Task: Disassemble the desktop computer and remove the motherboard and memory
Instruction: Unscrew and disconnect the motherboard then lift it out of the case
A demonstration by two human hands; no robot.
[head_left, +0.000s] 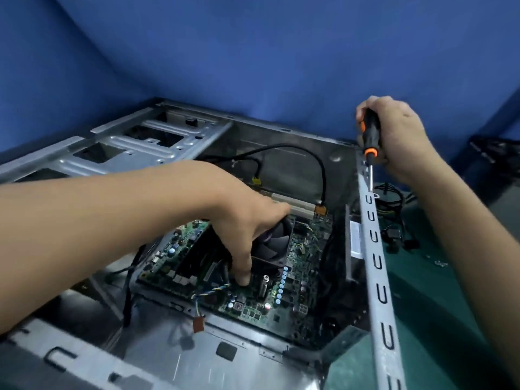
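At 6 o'clock, nearest, the grey metal wall of the opened computer case (168, 358) is seen, the case being laid on its side on the green bench (422, 291). Just beyond it, a brown connector (198, 324) on thin coloured wires is hung over the wall's inner edge. The motherboard (298, 266) is seated flat in the case floor, near the centre of the view. The memory slots (197, 257) are found at 9 o'clock of the cooler fan (274, 243), partly hidden by the forearm. The left hand (247, 218) is laid over the fan, with one finger pointed straight down beside the heat sink (264, 285); whether its grip is closed on the fan cannot be told. At 3 o'clock the slotted case rail (377, 271) is run from near to far. At 1 o'clock a screwdriver (370, 147) with a black and orange handle is clasped in the grip of the right hand (399, 136), its tip brought down to the rail. Loose cables (394, 198) are lain on the bench beyond the rail. At 10 o'clock the drive cage (135, 144) is seen, and a blue wall (253, 52) is set behind everything.
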